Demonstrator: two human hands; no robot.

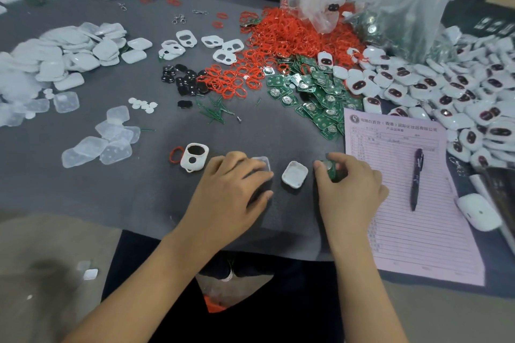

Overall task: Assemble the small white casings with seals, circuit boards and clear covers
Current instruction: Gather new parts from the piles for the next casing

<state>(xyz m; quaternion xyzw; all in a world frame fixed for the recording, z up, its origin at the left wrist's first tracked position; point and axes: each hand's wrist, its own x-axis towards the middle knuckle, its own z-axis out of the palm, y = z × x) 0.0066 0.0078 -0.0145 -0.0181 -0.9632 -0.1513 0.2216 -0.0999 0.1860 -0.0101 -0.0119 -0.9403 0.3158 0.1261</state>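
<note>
A small white casing half lies open side up on the dark mat between my hands. My right hand pinches a green circuit board just right of that casing. My left hand lies over a clear cover, with its fingers curled round it; only the cover's far corner shows. Left of that hand sits a white front casing with two holes, and a red seal ring lies beside it.
Heaps surround the work spot: red seals, green boards, finished casings at right, clear covers and white casing halves at left, black inserts. A pink form with a pen lies at right.
</note>
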